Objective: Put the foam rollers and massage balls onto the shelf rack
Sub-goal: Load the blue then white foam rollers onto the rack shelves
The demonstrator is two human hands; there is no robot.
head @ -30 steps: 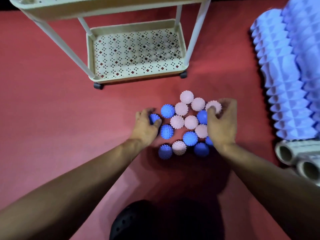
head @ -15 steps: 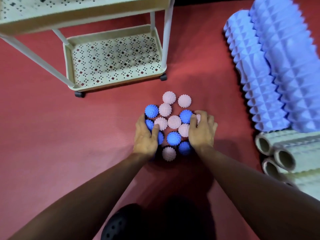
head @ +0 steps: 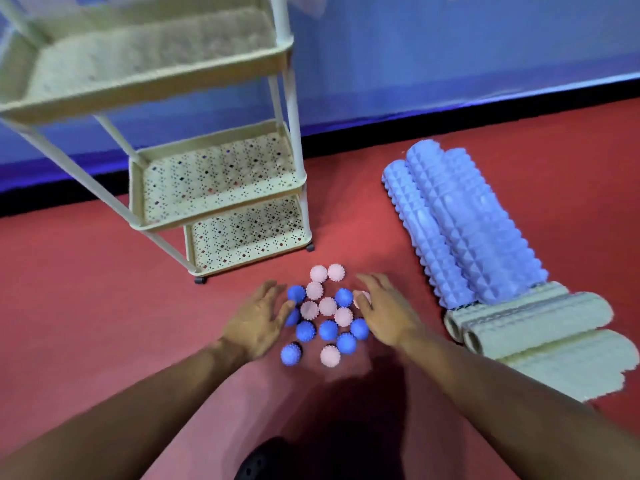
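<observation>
The left hand (head: 258, 318) and right hand (head: 388, 311) flank a cluster of spiky massage balls (head: 327, 318) on the red floor (head: 86, 306), fingers loosely spread and touching the outer balls, gripping none. Beyond the hands stands the shelf rack (head: 214, 181); right of the right hand lie foam rollers (head: 464, 223).

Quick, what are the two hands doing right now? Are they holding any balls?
Left hand: open, fingers spread beside the balls, holding nothing.
Right hand: open, beside a pink ball, holding nothing.
</observation>
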